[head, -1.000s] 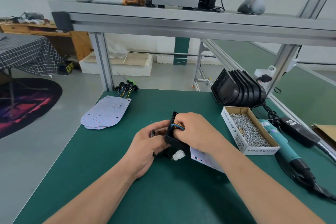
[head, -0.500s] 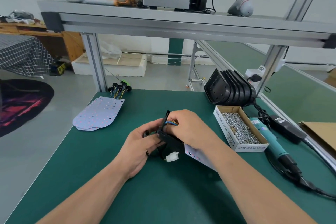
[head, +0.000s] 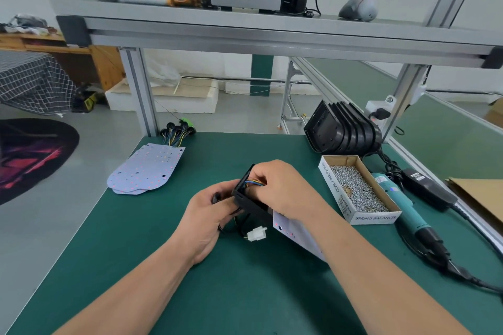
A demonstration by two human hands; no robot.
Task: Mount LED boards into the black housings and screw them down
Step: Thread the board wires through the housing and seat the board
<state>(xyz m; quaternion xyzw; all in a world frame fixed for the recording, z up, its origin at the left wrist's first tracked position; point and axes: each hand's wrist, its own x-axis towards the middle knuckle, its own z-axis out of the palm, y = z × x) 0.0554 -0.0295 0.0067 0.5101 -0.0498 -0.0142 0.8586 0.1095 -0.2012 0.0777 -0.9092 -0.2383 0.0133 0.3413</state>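
At the middle of the green mat, my left hand [head: 209, 215] grips a black housing [head: 250, 204] from its left side and holds it tilted on edge. My right hand [head: 280, 187] is curled over the housing's open top, fingers on the coloured wires [head: 254, 182] inside it. A white connector [head: 256, 233] hangs below the housing on its lead. A white LED board [head: 295, 235] lies under my right wrist, partly hidden. Spare LED boards [head: 148, 168] with wire leads lie stacked at the mat's back left.
A stack of black housings [head: 343, 130] stands at the back right. In front of it is an open cardboard box of screws [head: 356, 187]. A teal electric screwdriver [head: 402, 209] and its cable lie along the right edge. An aluminium frame post [head: 140, 95] rises at back left.
Both hands have stayed on the housing with only slight shifts in grip. The camera view has drifted a little, so the bench items sit slightly lower left in the frame.
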